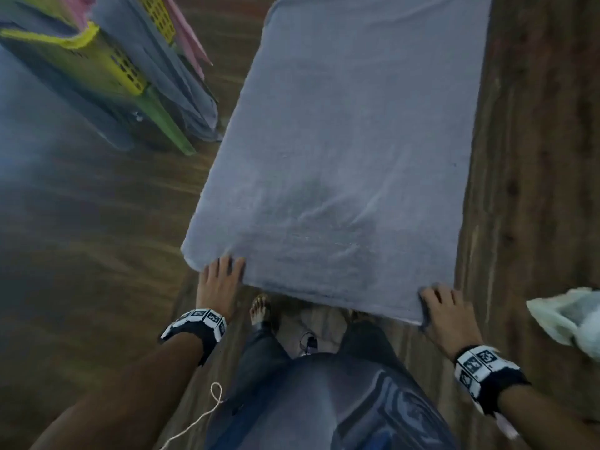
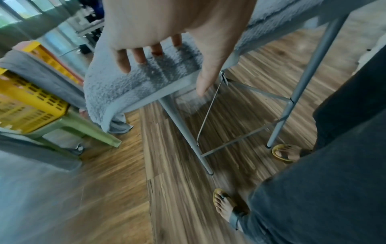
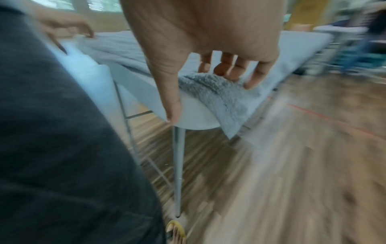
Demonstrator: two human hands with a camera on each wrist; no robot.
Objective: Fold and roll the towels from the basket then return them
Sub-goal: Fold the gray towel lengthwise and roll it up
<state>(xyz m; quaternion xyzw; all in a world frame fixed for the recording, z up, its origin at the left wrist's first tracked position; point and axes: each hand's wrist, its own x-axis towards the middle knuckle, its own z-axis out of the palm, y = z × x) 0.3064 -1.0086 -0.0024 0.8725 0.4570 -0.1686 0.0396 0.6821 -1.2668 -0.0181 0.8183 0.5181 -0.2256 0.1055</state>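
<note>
A long grey towel (image 1: pixel 350 151) lies spread flat along a narrow table, covering its top. My left hand (image 1: pixel 224 271) rests on the towel's near left corner. In the left wrist view its fingers (image 2: pixel 135 56) lie spread over the towel (image 2: pixel 129 85), thumb pointing down past the table edge (image 2: pixel 177 87). My right hand (image 1: pixel 438 303) is on the near right corner. Its fingertips (image 3: pixel 227 72) press the towel (image 3: pixel 217 89) while the thumb hangs in front of the white table corner (image 3: pixel 194 115). Neither hand pinches the cloth.
A yellow basket (image 1: pixel 97 66) with grey and pink towels draped over it stands on a green stool (image 1: pixel 168 128) at the far left. A white bag (image 1: pixel 568 316) lies at the right. Grey table legs (image 2: pixel 183 128) and my sandalled feet are below, on a wooden floor.
</note>
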